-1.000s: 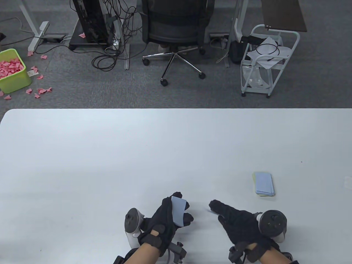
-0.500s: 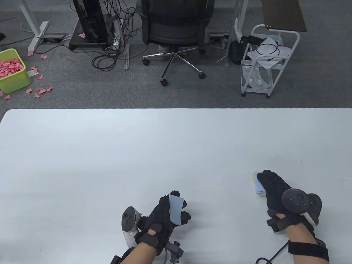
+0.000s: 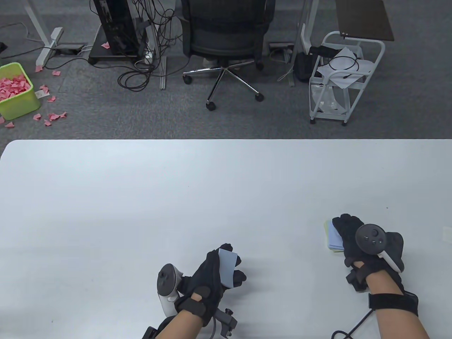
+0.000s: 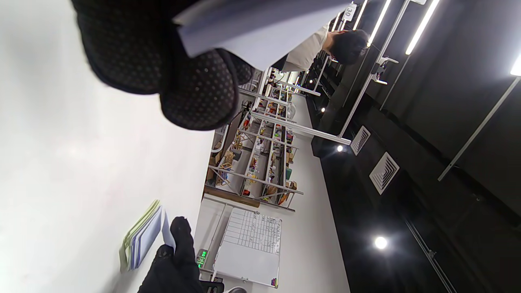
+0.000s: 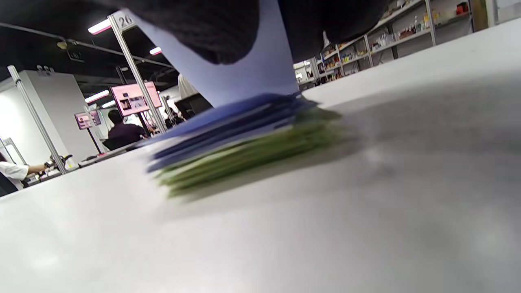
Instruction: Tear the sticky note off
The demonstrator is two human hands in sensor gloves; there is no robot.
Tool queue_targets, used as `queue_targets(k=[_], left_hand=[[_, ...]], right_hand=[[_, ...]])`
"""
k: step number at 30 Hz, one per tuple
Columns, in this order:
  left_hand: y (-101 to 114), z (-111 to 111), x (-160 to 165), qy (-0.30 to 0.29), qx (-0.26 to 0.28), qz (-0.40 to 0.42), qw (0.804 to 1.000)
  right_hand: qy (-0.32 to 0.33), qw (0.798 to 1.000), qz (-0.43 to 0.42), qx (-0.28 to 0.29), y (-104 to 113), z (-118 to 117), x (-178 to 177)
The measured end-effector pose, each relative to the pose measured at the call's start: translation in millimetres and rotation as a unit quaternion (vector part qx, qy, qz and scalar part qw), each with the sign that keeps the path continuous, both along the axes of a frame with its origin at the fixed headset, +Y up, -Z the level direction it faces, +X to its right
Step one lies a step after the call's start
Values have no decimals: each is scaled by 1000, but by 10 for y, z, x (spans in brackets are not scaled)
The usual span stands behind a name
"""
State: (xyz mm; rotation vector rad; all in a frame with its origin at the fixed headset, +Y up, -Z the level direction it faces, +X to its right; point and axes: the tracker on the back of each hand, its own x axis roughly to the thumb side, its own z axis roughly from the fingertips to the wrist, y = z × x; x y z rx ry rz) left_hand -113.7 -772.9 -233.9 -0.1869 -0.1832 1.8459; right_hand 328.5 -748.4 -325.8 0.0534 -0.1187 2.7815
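The pad (image 3: pixel 331 236) lay on the table (image 3: pixel 141 197) near its right front, blue sheets over green. The right hand (image 3: pixel 353 236) rested on the pad's right part, and in the right wrist view its fingers (image 5: pixel 211 28) pinched the top note (image 5: pixel 252 77), lifted upright off the stack. The left hand (image 3: pixel 212 275) was well apart to the left, fingers curled around a loose blue note (image 3: pixel 226 266). Half a second earlier the right hand lay flatter on the pad; since then it had drawn in and its tracker (image 3: pixel 370 238) had shifted up and left, while the left hand stayed put. Beyond the table stood a chair (image 3: pixel 226 42), a white cart (image 3: pixel 344 70) and a green bin (image 3: pixel 16 91) of pink scraps.
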Motion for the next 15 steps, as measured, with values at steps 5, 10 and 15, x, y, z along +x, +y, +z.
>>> queue_targets(k=[5,10,15], left_hand=[[-1,-12,-6,5,2,-4,1000],[5,-9,2,2,4,-6,1000],[30,-4,6,1,11,-8,1000]], right_hand=[[11,1000,4,-20,-11,1,-9],[19,998,4,-66,-56,-6,32],[35,995,-12,-91,-31,4,74]])
